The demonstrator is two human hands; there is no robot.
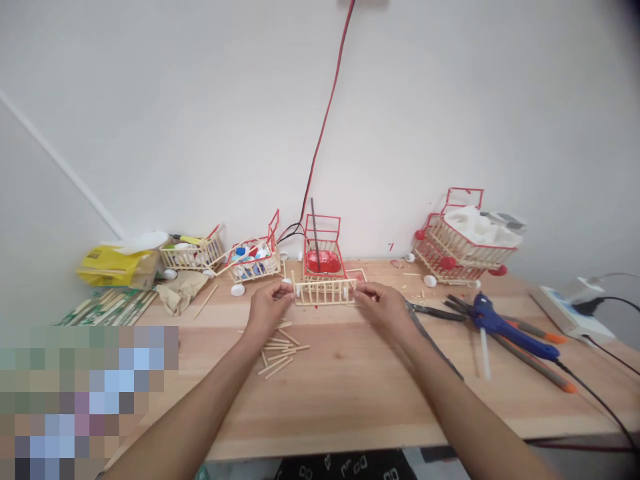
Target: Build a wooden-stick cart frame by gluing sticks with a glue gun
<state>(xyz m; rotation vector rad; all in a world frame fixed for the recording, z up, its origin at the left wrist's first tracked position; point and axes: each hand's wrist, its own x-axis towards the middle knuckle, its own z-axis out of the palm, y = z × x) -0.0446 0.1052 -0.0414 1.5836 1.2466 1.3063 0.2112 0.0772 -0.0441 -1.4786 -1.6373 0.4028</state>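
At the middle of the table, a small frame of pale wooden sticks point(325, 293) with upright bars stands between my hands. My left hand point(270, 308) pinches its left end beside a white round piece. On the opposite end, the fingers of my right hand point(384, 308) are closed in the same way. Just behind it is a little stick-built shopping cart point(324, 235) with red edges, holding a shiny red object point(323, 262) and a dark rod. Several short cut sticks point(281, 350) lie loose near my left wrist.
Further stick carts stand along the wall: one with bottle caps point(255, 260), one at left point(193, 253), and a larger one point(463, 243) at right. A blue glue gun point(515, 327) with cord, pliers point(537, 363) and a power strip point(573, 315) occupy the right side.
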